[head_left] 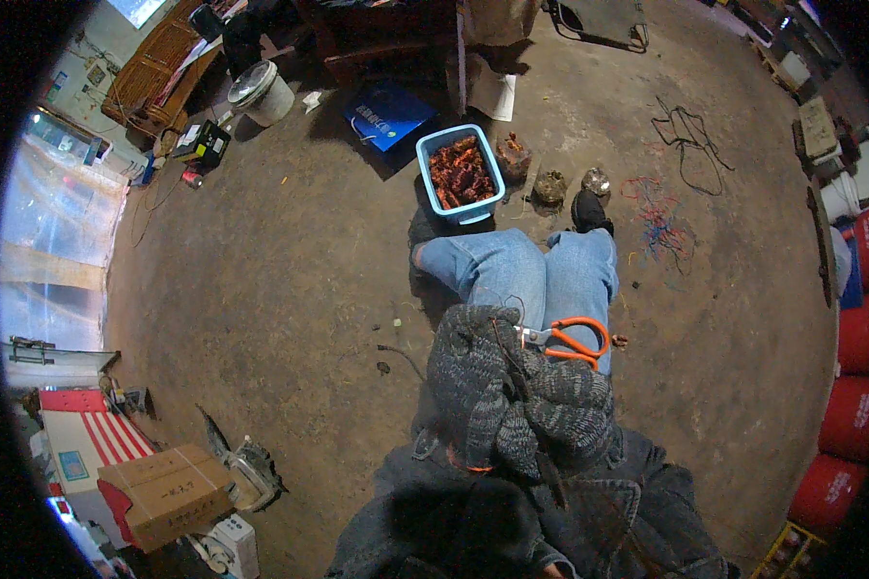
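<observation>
Both of my hands are in grey knitted gloves above my lap. My left hand (465, 386) is closed, fingers curled inward. Beside it, my right hand (572, 410) is also closed, its knuckles facing up. Between them runs a thin, dark, wire-like strand (519, 378), pinched by both hands; its lower end hangs over my jacket. A pair of scissors (577, 340) with orange handles lies on my jeans just beyond the hands, its blade tips hidden by the left glove. Past my knees stands a light-blue plastic tub (464, 216) heaped with reddish-brown, copper-like bundles (462, 174).
Several lumpy bags, one a clear bag (549, 187), sit right of the tub. Red and blue wire scraps (658, 217) and a black cable (687, 140) litter the floor. Red drums (856, 417) line the right side. A cardboard box (167, 492) is at lower left; a white bucket (261, 95) stands far left.
</observation>
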Motion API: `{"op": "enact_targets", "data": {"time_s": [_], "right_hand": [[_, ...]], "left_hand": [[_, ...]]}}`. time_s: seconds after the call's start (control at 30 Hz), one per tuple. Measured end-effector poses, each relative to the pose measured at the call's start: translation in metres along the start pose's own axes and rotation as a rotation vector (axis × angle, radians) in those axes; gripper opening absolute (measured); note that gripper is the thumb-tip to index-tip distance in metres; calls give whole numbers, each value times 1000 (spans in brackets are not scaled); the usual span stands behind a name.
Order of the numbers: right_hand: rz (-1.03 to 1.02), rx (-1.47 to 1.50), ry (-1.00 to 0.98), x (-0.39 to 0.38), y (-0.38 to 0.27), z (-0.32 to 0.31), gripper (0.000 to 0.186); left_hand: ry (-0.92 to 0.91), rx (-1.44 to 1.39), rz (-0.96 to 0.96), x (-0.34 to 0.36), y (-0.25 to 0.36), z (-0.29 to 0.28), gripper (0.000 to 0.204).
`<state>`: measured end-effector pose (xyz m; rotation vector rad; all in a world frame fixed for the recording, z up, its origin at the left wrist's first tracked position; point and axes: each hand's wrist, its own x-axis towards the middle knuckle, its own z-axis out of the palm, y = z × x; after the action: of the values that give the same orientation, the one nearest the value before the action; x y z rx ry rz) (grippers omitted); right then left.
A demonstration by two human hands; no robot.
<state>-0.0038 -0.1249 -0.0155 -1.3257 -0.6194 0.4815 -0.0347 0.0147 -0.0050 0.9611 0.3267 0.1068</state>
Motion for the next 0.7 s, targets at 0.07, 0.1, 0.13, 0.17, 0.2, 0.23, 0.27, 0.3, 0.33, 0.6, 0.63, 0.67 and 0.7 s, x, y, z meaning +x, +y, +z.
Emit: {"op": "enact_targets", "data": {"time_s": [0.07,0.1,0.13,0.17,0.2,0.23,0.27,0.3,0.33,0.6,0.63,0.67,0.7], "right_hand": [[37,38,11,-3,3,0,22],[73,60,17,-4,5,1,22],[109,82,28,-5,6,2,21],[114,93,47,-6,8,3,21],[111,89,61,-7,10,4,20],[7,150,74,-6,13,4,18],[-51,42,112,-7,16,4,16],[-261,-128,120,-5,21,4,16],[-356,-326,100,-7,23,4,16],[-70,-598,-130,9,29,-3,39],[-171,-570,-63,11,22,-5,38],[-274,-549,3,13,16,-7,37],[-375,-533,69,14,7,-11,36]], "left_hand": [[65,159,84,4,-7,3,24],[93,238,123,5,-10,4,25],[121,308,155,6,-14,3,25],[123,368,188,5,-17,2,25],[127,423,217,6,-19,1,26],[131,487,253,6,-21,-1,26],[119,578,300,7,-21,-4,26],[109,667,348,8,-21,-6,26],[98,787,409,8,-21,-8,27],[142,-71,366,11,-19,10,23],[153,-140,369,11,-19,13,22],[164,-210,372,11,-18,15,20],[193,-157,357,11,-17,16,19]]}}
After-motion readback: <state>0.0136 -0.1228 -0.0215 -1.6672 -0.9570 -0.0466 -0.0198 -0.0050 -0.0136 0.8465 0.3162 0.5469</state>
